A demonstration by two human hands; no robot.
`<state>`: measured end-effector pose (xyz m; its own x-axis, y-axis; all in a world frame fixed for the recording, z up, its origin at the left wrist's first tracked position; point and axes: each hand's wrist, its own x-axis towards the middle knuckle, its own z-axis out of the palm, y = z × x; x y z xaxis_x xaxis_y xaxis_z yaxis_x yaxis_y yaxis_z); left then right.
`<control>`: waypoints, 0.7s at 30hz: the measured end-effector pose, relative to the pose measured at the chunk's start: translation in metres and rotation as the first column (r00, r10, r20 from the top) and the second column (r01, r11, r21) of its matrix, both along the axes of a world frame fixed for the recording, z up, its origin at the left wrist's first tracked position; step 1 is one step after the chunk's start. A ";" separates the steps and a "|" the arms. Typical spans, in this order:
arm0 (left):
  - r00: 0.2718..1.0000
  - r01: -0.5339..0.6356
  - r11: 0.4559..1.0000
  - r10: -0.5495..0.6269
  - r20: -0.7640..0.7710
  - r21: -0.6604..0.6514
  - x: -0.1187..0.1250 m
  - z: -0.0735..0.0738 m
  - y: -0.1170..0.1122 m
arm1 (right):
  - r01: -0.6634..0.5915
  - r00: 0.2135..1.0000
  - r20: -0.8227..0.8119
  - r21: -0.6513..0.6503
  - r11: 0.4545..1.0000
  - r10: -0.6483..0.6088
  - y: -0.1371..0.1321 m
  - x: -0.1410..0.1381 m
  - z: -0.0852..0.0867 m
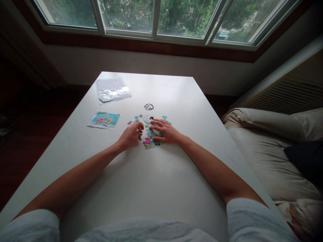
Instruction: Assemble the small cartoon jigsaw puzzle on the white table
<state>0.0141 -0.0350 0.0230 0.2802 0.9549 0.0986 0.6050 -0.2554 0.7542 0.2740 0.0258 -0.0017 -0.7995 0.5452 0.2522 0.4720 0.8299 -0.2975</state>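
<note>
Some bright bits are joined into a small puzzle patch [147, 143] on the white surface [146, 188], right in front of the person. Call that patch the middle of a clock, with twelve o'clock at the window [128, 16]. The right hand [165, 131] comes in from three o'clock and lies over part of the patch, with its fingers spread apart, maybe so that the bits don't slide. The left hand [131, 135] is at about nine o'clock, just beside the patch. Its fingers are bent in, and I cannot tell if they pinch a piece. Loose pieces [136, 118] lie at eleven o'clock, and a few more teal pieces [164, 117] lie at one o'clock, probably kept close so they are easy to reach. At twelve o'clock there is a round shiny thing [146, 118], near the right fingertips, and another round thing [148, 107] past it; I can't tell what they are. A picture card [104, 120] lies face up at ten o'clock, perhaps put there to be looked at. Farther off, near eleven o'clock, is a clear, shiny bag [113, 89]. It looks flat, with something white like paper in or under it, and I can't see any puzzle pieces inside.
</note>
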 end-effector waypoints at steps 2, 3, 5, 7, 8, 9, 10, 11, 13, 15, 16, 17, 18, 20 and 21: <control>1.000 0.012 1.000 -0.012 -0.013 0.028 -0.001 -0.001 0.001 | -0.002 1.000 -0.003 -0.002 1.000 0.002 0.000 0.000 0.000; 1.000 0.019 0.999 -0.018 -0.021 0.047 -0.001 -0.001 0.002 | -0.003 1.000 -0.005 -0.003 1.000 0.003 0.000 0.000 0.000; 0.999 0.031 0.996 -0.028 -0.045 0.080 -0.001 -0.002 0.003 | -0.001 1.000 -0.011 -0.002 1.000 0.001 0.000 0.000 0.000; 0.997 0.035 0.995 -0.028 -0.075 0.095 -0.001 -0.002 0.004 | 0.001 1.000 -0.013 -0.001 1.000 -0.001 0.000 0.000 0.001; 0.996 0.036 0.995 -0.028 -0.088 0.097 0.000 -0.002 0.003 | 0.002 1.000 -0.012 -0.002 1.000 -0.002 -0.001 0.000 0.001; 0.995 0.038 0.994 -0.028 -0.099 0.098 0.000 -0.002 0.003 | 0.002 1.000 -0.011 -0.003 1.000 -0.002 -0.001 0.000 0.002; 0.994 0.039 0.994 -0.027 -0.110 0.101 0.001 -0.001 0.003 | 0.003 1.000 -0.010 -0.004 1.000 -0.003 -0.001 0.000 0.002; 0.992 0.038 0.993 -0.025 -0.121 0.109 0.002 -0.001 0.002 | 0.003 1.000 -0.009 -0.003 1.000 -0.003 -0.002 0.000 0.002; 0.989 0.041 0.991 -0.021 -0.149 0.131 0.003 0.000 0.001 | 0.001 1.000 -0.005 0.004 1.000 -0.001 -0.002 0.000 0.002; 0.984 0.042 0.987 -0.015 -0.179 0.152 0.004 0.001 0.001 | -0.001 1.000 -0.004 0.010 1.000 0.001 -0.002 0.000 0.001; 0.981 0.042 0.986 -0.010 -0.192 0.159 0.004 0.002 0.001 | -0.001 1.000 -0.006 0.011 1.000 0.001 -0.001 0.000 0.001; 0.979 0.038 0.986 -0.004 -0.203 0.164 0.004 0.003 0.000 | -0.001 1.000 -0.007 0.009 1.000 0.001 -0.001 0.000 0.001; 0.977 0.031 0.985 0.006 -0.212 0.168 0.004 0.004 0.000 | 0.000 1.000 -0.008 0.006 1.000 0.000 -0.001 0.000 0.001; 0.976 0.013 0.985 0.025 -0.217 0.174 0.004 0.005 0.000 | 0.001 1.000 -0.008 -0.001 1.000 -0.001 0.000 0.000 0.000; 0.978 0.010 0.985 0.027 -0.208 0.174 0.004 0.005 -0.001 | 0.001 1.000 -0.007 -0.004 1.000 -0.001 0.000 0.000 0.000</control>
